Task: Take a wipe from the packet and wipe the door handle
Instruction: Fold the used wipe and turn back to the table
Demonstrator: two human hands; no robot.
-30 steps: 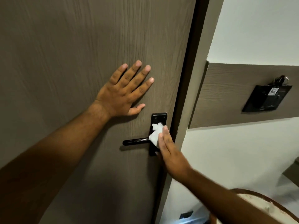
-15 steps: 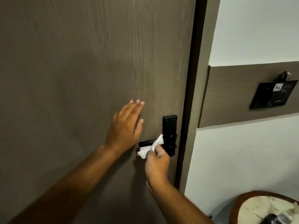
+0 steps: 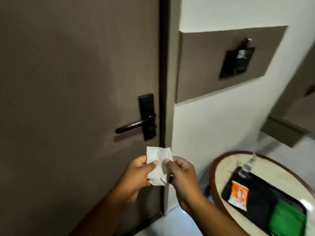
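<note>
Both hands pinch wipe (image 3: 157, 165) between them, below door handle (image 3: 131, 126).

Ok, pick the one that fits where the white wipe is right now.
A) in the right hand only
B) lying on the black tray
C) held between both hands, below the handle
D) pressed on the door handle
C: the left hand and right hand both pinch the wipe, clear of and below the door handle.

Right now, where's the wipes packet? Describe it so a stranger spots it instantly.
Look right of the door at the round table with the dark wooden rim. On its black tray lies the wipes packet, at the tray's left end. It is orange and white, unlike the green cloth beside it.
</note>
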